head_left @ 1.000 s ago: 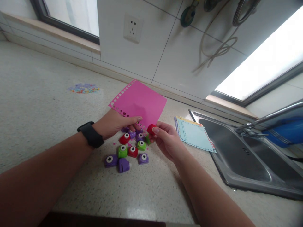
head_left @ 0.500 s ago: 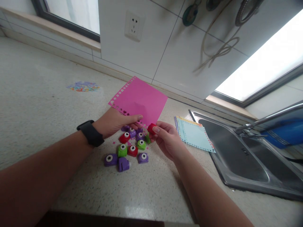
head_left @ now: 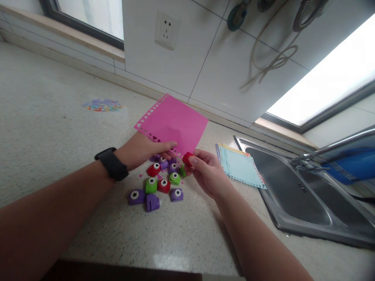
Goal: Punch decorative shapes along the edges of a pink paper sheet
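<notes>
A pink sheet of paper (head_left: 178, 123) with small shapes punched along two edges is pinched between the thumb and fingers of my left hand (head_left: 152, 150), which wears a black watch on its wrist. My right hand (head_left: 206, 168) grips a red craft punch (head_left: 188, 158) at the sheet's lower corner; whether the paper sits inside its slot I cannot tell. Below the sheet, several more punches lie on the counter: a purple one (head_left: 136, 197), a green one (head_left: 151, 185) and a red one (head_left: 164, 185) among them. Small pink cut-outs are scattered between them.
Punched sheets, a pale blue one (head_left: 243, 168) on top, lie right of my hand beside the steel sink (head_left: 288, 191). Colourful paper bits (head_left: 103, 105) form a patch at the left on the speckled counter (head_left: 187, 234). A tiled wall with a socket (head_left: 166, 30) stands behind.
Almost nothing differs. Both hands keep their hold on the pink paper and the red craft punch, and the view has shifted very slightly.
</notes>
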`<move>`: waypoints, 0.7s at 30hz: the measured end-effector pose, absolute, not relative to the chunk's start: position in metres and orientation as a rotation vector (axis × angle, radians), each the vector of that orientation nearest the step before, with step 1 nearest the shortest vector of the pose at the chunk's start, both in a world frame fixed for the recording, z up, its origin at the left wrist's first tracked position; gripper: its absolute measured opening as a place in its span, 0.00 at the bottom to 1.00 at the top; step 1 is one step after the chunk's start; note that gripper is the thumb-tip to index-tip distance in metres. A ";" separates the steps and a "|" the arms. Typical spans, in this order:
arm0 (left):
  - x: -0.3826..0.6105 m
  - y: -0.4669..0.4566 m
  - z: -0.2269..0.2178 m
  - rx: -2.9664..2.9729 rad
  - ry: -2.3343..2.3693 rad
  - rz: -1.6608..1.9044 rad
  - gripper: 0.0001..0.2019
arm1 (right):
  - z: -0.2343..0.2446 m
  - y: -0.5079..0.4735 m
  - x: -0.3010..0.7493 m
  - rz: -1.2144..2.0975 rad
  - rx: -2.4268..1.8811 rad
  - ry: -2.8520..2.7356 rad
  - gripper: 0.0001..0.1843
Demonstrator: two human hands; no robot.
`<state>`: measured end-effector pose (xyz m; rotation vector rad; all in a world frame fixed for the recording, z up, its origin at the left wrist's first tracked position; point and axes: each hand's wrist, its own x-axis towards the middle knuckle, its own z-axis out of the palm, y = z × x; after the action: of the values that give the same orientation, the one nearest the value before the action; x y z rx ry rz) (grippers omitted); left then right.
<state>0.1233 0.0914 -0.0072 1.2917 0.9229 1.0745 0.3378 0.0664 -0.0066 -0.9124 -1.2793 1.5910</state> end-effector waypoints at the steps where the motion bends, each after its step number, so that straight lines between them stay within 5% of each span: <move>1: 0.123 0.091 -0.007 1.289 0.921 1.072 0.13 | -0.007 0.066 0.338 1.588 -0.916 -1.287 0.13; 21: 0.124 0.091 -0.006 1.289 0.898 1.043 0.11 | -0.004 0.067 0.338 1.576 -0.908 -1.303 0.15</move>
<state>0.1239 0.0910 -0.0058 1.2894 0.8977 1.0432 0.3376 0.0673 -0.0045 -0.9078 -1.3027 1.5763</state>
